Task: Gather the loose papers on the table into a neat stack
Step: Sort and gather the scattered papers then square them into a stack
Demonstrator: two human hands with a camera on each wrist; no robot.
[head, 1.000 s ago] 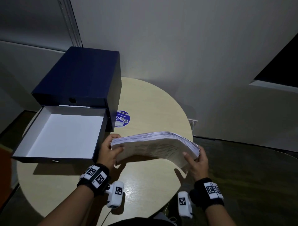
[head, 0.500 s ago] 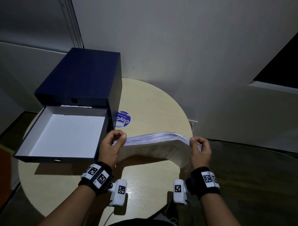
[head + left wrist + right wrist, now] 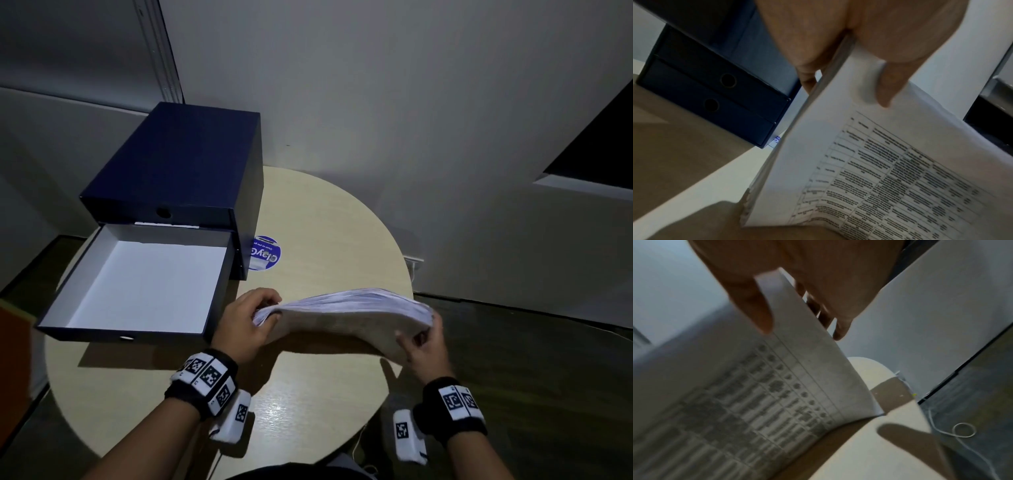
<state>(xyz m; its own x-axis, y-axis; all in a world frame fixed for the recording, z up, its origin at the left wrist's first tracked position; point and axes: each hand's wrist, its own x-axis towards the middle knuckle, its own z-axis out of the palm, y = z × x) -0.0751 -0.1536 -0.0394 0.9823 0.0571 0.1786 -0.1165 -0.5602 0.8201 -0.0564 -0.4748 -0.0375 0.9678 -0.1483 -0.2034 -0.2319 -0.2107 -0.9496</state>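
A thick stack of printed papers [image 3: 346, 311] hangs in the air above the round beige table [image 3: 308, 404], tilted on edge and bowed in the middle. My left hand [image 3: 251, 322] grips its left end, thumb on the printed face and fingers behind. My right hand [image 3: 423, 342] grips the right end the same way. In the left wrist view the papers [image 3: 869, 162] show a printed table, with my thumb on the sheet's top. In the right wrist view the papers [image 3: 760, 394] are blurred, pinched between thumb and fingers.
A dark blue drawer box [image 3: 181, 168] stands at the table's back left, its lower drawer [image 3: 144, 284] pulled out with a white inside. A round blue sticker [image 3: 265, 253] lies by the box. The floor [image 3: 531, 359] is dark, with a thin white cable [image 3: 964, 430].
The stack has tipped up and bowed, with its right end swung lower and toward me. My right hand shifted from a grip over the top to a hold on the lower right edge.
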